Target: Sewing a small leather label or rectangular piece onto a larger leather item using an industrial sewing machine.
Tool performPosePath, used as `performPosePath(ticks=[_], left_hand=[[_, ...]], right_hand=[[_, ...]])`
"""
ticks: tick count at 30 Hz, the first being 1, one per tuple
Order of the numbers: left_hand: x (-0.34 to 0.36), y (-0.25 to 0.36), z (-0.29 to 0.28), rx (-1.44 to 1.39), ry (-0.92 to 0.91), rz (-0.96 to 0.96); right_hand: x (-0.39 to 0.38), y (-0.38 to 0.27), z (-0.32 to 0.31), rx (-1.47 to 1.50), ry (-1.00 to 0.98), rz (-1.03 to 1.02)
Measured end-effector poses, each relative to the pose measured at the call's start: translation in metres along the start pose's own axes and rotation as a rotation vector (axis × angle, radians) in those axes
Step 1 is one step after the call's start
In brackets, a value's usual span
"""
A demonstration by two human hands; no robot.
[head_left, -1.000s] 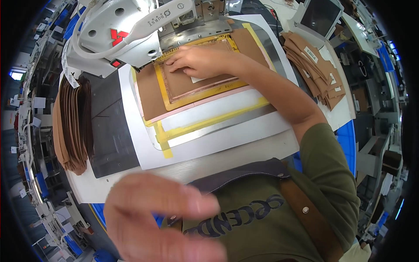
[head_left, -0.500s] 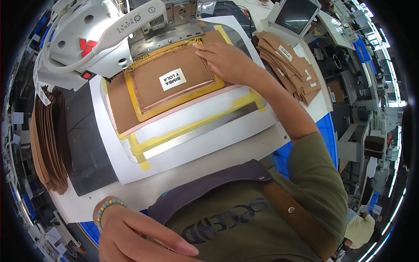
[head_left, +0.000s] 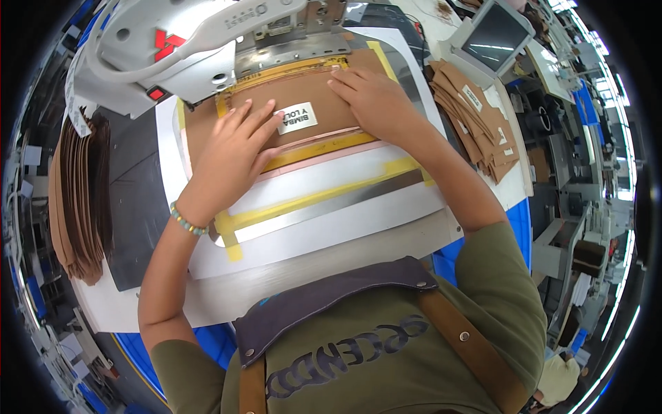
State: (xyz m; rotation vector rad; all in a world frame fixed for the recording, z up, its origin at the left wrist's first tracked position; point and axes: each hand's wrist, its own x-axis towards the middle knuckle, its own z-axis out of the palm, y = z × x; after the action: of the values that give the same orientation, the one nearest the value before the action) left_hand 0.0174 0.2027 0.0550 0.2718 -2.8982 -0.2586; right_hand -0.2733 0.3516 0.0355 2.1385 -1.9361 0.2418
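Observation:
A brown panel [head_left: 307, 90] with a white label [head_left: 296, 117] lies inside a yellow frame [head_left: 296, 155] on a larger brown piece, under the machine's metal plate [head_left: 289, 54]. My left hand [head_left: 238, 145] rests palm down over the frame's left part, fingers spread and extended, its fingertips beside the label. My right hand [head_left: 376, 110] lies at the right part of the frame, fingertips on the panel near its upper edge, fingers slightly bent and apart. Below are a pink strip, a white sheet [head_left: 303, 245] and yellow tape strips.
A white machine [head_left: 138, 62] fills the upper left. Brown pieces stand stacked [head_left: 76, 193] at the left edge; flat labelled pieces [head_left: 476, 124] lie right, below a screen [head_left: 496, 38]. Another person [head_left: 557, 379] is at the lower right, beyond blue bins [head_left: 514, 228].
My left hand has come up from near my body onto the frame. My right hand moved from the panel's middle to its right part, uncovering the label.

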Motion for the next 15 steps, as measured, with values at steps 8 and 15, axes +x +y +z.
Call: performPosePath(ticks=[8, 15], left_hand=[[0.006, -0.005, 0.016, 0.148, -0.01, -0.019], [0.005, -0.001, 0.012, 0.148, -0.021, -0.038]], right_hand=[[0.006, 0.005, -0.005, -0.001, 0.006, -0.016], [0.007, 0.002, -0.01, 0.064, -0.013, -0.033]])
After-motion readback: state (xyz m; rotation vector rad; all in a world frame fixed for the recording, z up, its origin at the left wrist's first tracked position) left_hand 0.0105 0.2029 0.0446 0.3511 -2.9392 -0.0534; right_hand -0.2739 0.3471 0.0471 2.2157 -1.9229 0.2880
